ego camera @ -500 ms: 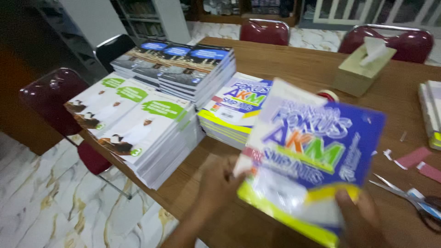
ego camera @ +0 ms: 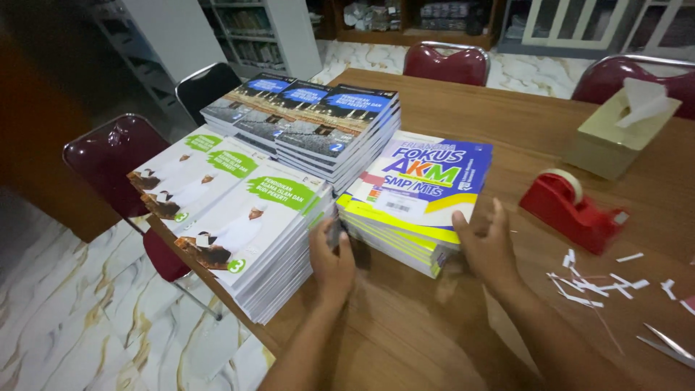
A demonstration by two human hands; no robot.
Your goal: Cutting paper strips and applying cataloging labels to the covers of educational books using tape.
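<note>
A stack of blue, yellow and white workbooks (ego camera: 420, 190) lies in the middle of the wooden table (ego camera: 463, 108). My left hand (ego camera: 331, 262) presses against the stack's near left corner. My right hand (ego camera: 489, 246) rests flat against its near right edge, fingers spread. Neither hand grips a book. To the left lie fanned piles of white textbooks with green labels (ego camera: 239, 217). Behind them sit piles of dark textbooks with blue labels (ego camera: 311, 116).
A red tape dispenser (ego camera: 572, 208) stands right of the workbooks, and a tan tissue box (ego camera: 619, 130) sits behind it. Paper scraps (ego camera: 594, 279) and scissors (ego camera: 670, 344) lie at the right. Maroon chairs (ego camera: 108, 163) surround the table; shelves line the back wall.
The workbook that both hands held up in front of me now lies on top of the middle stack. My hands have come down to the stack's near edges.
</note>
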